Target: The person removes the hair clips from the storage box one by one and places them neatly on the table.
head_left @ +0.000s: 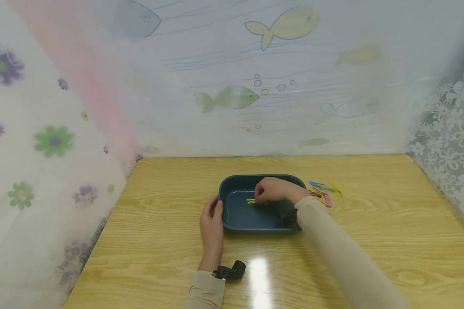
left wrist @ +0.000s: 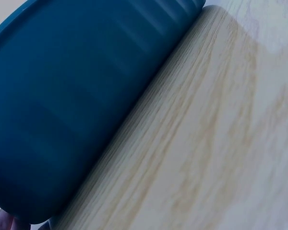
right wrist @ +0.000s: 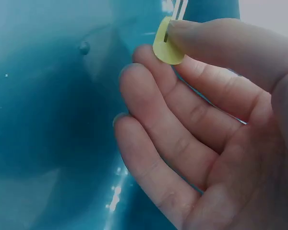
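Note:
A yellow-green snap hair clip (right wrist: 169,53) is pinched between the thumb and a fingertip of my right hand (right wrist: 197,105); the other fingers are loosely bent. In the head view this right hand (head_left: 272,190) reaches inside a dark blue plastic basin (head_left: 237,230), the clip (head_left: 250,201) pointing left. My left hand (head_left: 212,225) holds the basin at its left end, thumb at the rim. A thin green clip-like shape (head_left: 229,213) lies inside near that end. The left wrist view is mostly the basin's outer wall (left wrist: 86,96), with fingers (left wrist: 2,221) at the lower left corner.
Right of the basin, several hair clips lie on the wood-grain table (head_left: 158,223), among them a blue clip (head_left: 315,183), a pink clip (head_left: 328,199) and a yellow clip (head_left: 337,189). Patterned curtains (head_left: 216,128) stand behind and at both sides.

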Demonstrator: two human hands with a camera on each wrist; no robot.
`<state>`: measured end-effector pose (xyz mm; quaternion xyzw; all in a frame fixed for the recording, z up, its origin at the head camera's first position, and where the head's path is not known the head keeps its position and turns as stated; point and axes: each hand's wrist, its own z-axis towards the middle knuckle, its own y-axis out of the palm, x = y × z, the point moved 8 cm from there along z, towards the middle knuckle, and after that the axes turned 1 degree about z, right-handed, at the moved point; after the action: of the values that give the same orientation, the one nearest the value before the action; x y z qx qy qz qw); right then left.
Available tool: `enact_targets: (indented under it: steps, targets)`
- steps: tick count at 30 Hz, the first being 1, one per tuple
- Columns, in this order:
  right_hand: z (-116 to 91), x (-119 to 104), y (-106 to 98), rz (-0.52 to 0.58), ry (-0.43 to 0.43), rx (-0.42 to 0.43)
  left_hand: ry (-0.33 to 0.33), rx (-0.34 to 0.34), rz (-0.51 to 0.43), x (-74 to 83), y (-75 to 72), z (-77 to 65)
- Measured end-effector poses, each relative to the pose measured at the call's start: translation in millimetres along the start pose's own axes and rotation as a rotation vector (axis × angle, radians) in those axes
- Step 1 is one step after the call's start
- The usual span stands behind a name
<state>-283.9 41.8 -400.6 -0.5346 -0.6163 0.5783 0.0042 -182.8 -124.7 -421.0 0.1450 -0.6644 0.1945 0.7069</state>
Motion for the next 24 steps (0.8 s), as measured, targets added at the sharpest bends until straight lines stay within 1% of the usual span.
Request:
enact_targets:
  steps: [2, 4, 8, 11, 18, 24]
  targets:
    - [-3.7, -0.9, -2.4, 0.020, 0.002, 0.006, -0.006, -0.006, -0.002, 3.7, 0.2, -1.2]
    - [-6.9, -1.1, -4.5, 0.040, 0.005, 0.015, -0.010, -0.009, 0.003, 12.0, 0.4, -4.5]
    - [-11.7, 0.5, -8.2, 0.066, -0.004, 0.041, -0.014, 0.002, 0.018, 9.4, -0.2, -3.8]
    - [-15.5, 2.1, -10.4, 0.083, -0.009, 0.059, -0.009, 0.011, 0.025, -2.9, -0.9, 1.0]
    - [-29.3, 2.1, -17.6, 0.080, -0.043, 0.095, -0.011, 0.011, 0.014, -4.0, -0.3, 0.9]
    - [-41.5, 2.8, -26.8, 0.052, -0.080, 0.170, -0.009, 0.010, 0.009, -2.6, 1.7, 1.0]
